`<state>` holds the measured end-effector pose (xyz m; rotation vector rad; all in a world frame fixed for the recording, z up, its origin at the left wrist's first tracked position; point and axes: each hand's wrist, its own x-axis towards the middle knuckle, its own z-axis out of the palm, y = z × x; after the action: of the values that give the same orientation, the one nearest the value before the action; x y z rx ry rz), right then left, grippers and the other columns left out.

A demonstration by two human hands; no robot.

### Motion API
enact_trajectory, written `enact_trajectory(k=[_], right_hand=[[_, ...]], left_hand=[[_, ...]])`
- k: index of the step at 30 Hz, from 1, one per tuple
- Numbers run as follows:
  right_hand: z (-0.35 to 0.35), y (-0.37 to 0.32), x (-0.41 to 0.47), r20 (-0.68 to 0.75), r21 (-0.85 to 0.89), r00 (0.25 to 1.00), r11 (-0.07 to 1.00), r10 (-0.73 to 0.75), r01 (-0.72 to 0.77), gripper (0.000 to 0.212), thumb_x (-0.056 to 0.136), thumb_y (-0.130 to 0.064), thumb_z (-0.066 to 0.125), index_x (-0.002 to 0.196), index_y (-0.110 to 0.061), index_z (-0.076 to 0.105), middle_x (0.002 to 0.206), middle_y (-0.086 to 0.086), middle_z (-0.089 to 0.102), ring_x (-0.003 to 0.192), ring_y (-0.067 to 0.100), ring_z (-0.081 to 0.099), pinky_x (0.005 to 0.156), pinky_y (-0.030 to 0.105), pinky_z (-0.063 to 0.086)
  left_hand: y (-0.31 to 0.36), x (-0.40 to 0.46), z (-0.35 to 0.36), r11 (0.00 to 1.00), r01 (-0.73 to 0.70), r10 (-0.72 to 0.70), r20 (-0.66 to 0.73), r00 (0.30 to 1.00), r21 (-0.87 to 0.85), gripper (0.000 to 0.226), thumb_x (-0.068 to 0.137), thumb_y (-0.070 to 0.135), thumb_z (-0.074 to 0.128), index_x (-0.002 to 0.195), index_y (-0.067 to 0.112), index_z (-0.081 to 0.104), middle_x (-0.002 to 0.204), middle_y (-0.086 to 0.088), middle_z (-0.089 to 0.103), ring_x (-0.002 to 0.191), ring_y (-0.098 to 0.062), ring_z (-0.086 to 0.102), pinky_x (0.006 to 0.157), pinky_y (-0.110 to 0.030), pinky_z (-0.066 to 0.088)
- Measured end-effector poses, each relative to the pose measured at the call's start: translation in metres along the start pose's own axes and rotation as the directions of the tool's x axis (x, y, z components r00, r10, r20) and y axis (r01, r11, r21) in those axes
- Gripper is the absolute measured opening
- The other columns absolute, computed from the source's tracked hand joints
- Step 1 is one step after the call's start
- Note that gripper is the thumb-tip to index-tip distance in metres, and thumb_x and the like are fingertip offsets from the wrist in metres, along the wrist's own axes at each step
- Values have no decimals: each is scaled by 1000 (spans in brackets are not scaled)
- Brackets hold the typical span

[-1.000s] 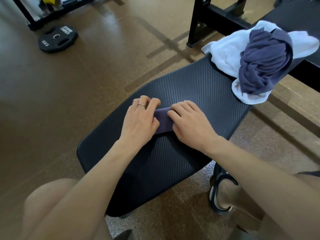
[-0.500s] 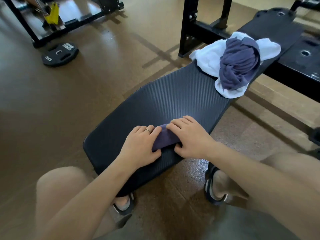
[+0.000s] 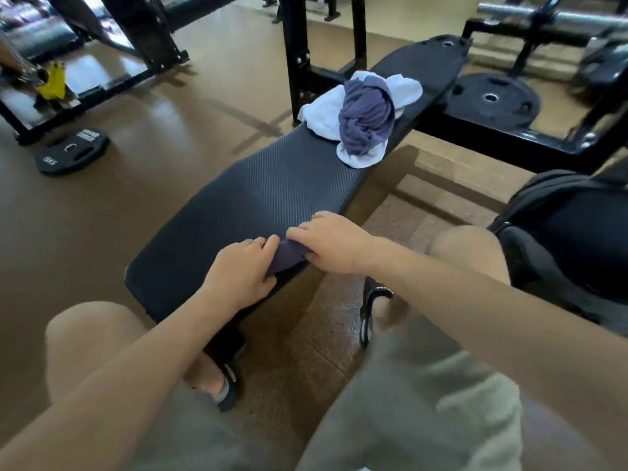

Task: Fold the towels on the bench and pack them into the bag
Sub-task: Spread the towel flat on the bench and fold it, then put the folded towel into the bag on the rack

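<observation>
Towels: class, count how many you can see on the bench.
3. A small folded purple towel is gripped by both hands at the near end; a crumpled purple towel lies on a white towel farther along. More may be hidden beneath.

The floor (image 3: 102,215) is smooth brown rubber with a dull sheen, crossed by darker lines, and turns to speckled, tile-like squares nearest the camera. A small black weight plate (image 3: 72,151) lies flat on it at the left. Behind that plate stands a black steel frame (image 3: 142,35) with a yellow part (image 3: 53,79) beside it. In the middle distance two black uprights (image 3: 297,52) rise from the floor. At the right a large plate (image 3: 492,98) lies against a low black frame (image 3: 509,134), and a steel bar (image 3: 543,15) crosses the top right corner. Pale light reflects off the floor at the upper left.
</observation>
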<state>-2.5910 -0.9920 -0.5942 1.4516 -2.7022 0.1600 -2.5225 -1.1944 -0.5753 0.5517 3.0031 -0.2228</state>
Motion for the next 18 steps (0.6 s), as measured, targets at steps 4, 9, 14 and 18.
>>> enact_trajectory(k=[4,9,14,18], right_hand=[[-62,31,-45,-8,32,989,989,146,-146,24,82,-25,62,102,-15,54,85,9,67,76,35,61,74,44,49],[-133,48,-109,-83,22,955,959,283,-282,38,82,-30,66,115,-15,54,102,7,67,90,31,62,66,33,31],[-180,59,-171,-84,-89,900,896,428,-435,37,86,-36,65,117,-20,53,101,4,65,96,32,62,65,34,35],[-193,67,-220,-124,-135,835,825,536,-549,37,85,-38,65,113,-18,51,94,2,60,93,34,61,65,38,41]], left_hand=[[27,24,-62,989,-75,75,-11,997,-127,34,91,40,65,115,23,47,96,7,60,89,-20,66,72,-35,53],[76,60,-134,968,-234,220,-150,964,-85,34,85,34,67,96,22,37,87,-6,60,85,-36,61,65,-38,38],[135,93,-180,903,-401,372,-190,909,-152,35,85,25,72,114,15,55,88,-1,60,80,-26,53,68,-38,41],[185,115,-191,848,-508,472,-223,853,-151,29,87,23,70,107,13,53,87,-4,62,82,-29,57,68,-40,41]])
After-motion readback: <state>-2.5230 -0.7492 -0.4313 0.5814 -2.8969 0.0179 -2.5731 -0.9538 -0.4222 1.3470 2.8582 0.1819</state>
